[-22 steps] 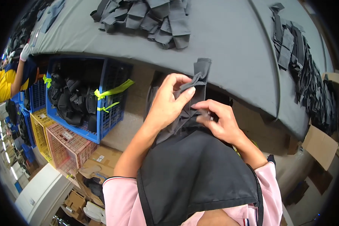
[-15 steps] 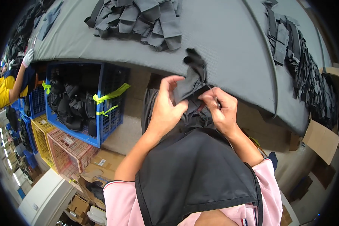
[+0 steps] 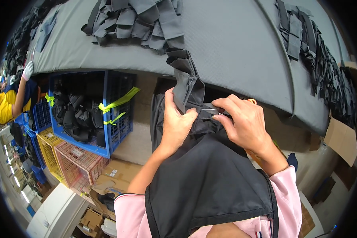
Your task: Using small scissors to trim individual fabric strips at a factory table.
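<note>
My left hand (image 3: 177,126) is closed round a bundle of dark grey fabric strips (image 3: 183,81), pinched between thumb and fingers. The strips stand up from the hand, their folded upper ends against the near edge of the table. Just to the right, my right hand (image 3: 246,121) is closed on a small slim-bladed tool that looks like thread snips (image 3: 209,109). Its metal blade points left, toward the cloth by my left thumb. A small yellow loop shows at the right hand's knuckles. Most of the tool is hidden by the fingers. Dark cloth lies below both hands, over my lap.
A grey-covered table (image 3: 230,51) spans the far side, bearing a pile of grey fabric pieces (image 3: 141,22) and a long heap of strips (image 3: 317,51). At left stand a blue crate (image 3: 107,119) of black items and a pink crate (image 3: 81,158). A co-worker's gloved hand (image 3: 27,71) touches the table's far-left edge.
The strip bundle has shifted left and stands more upright in my left hand. My right hand has moved right, away from the bundle, and the metal blade now shows.
</note>
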Demonstrator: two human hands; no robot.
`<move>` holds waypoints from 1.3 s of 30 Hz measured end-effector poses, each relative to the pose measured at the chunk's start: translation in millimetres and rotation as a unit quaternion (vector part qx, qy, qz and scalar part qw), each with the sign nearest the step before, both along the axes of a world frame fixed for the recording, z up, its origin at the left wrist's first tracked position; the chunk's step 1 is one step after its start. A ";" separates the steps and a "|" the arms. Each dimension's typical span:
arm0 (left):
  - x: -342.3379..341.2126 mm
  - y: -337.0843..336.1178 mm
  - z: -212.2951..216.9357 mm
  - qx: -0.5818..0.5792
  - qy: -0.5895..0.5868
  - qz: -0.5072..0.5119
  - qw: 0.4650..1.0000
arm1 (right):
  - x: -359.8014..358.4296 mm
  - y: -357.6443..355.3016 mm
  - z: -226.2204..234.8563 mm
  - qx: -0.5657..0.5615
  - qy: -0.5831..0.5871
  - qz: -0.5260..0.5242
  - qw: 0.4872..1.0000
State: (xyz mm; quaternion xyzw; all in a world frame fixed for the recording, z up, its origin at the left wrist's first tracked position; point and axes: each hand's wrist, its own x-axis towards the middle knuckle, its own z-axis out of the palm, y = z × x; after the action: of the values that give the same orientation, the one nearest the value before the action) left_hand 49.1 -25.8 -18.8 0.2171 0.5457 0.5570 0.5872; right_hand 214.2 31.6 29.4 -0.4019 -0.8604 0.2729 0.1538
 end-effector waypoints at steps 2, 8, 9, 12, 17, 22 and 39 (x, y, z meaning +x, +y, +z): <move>1.0 -0.2 -0.9 -0.002 0.004 -0.009 1.000 | 0.8 7.9 3.7 -0.006 -0.040 0.027 0.999; 3.8 -1.6 4.0 -0.022 -0.003 -0.039 0.999 | 1.2 31.9 -4.5 -0.027 -0.008 0.164 0.986; 3.5 -1.9 3.8 -0.028 -0.006 -0.047 0.998 | 2.6 35.4 -5.1 -0.027 -0.020 0.179 0.983; 2.2 -2.2 3.3 -0.045 -0.015 -0.055 0.997 | 3.2 42.0 -5.9 -0.027 -0.019 0.203 0.979; 1.5 -0.6 3.3 -0.064 -0.028 -0.055 0.996 | 4.9 47.1 -5.6 -0.029 -0.009 0.220 0.975; 1.0 1.4 4.3 -0.075 -0.029 -0.064 0.995 | 6.7 47.3 -4.9 -0.035 -0.034 0.210 0.976; -17.4 7.2 -10.6 -0.001 -0.211 -0.028 0.977 | -28.3 -7.5 -40.5 -0.321 0.355 -0.137 0.868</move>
State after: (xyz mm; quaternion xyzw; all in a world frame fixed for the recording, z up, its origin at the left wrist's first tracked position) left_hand 31.6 -18.6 -29.4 0.1092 0.4034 0.5734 0.7047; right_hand 186.0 24.1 -11.1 -0.4189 -0.5494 0.6342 0.3472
